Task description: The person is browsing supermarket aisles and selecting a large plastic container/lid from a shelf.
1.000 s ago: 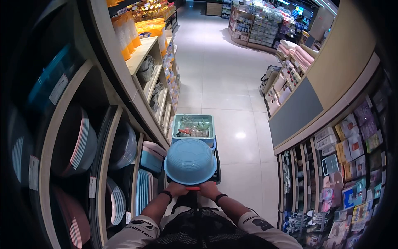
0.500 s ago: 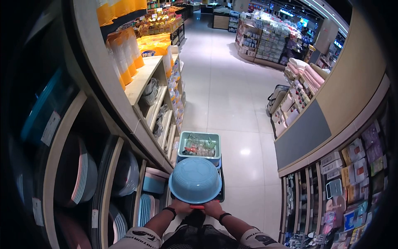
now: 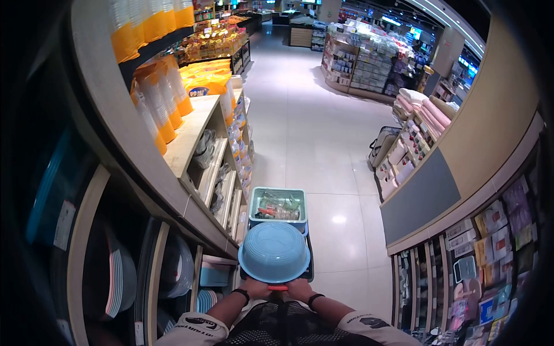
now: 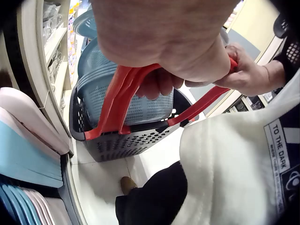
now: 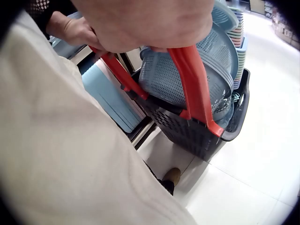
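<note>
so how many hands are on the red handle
2: the left hand and the right hand grip the red handle side by side, behind the upturned blue basin.

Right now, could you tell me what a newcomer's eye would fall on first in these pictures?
The round blue basin on top of the dark trolley basket, mid-aisle, stands out first. Just below it, the left hand and right hand both grip the red handle. Stacked orange-and-clear cups line the upper-left shelf.
</note>
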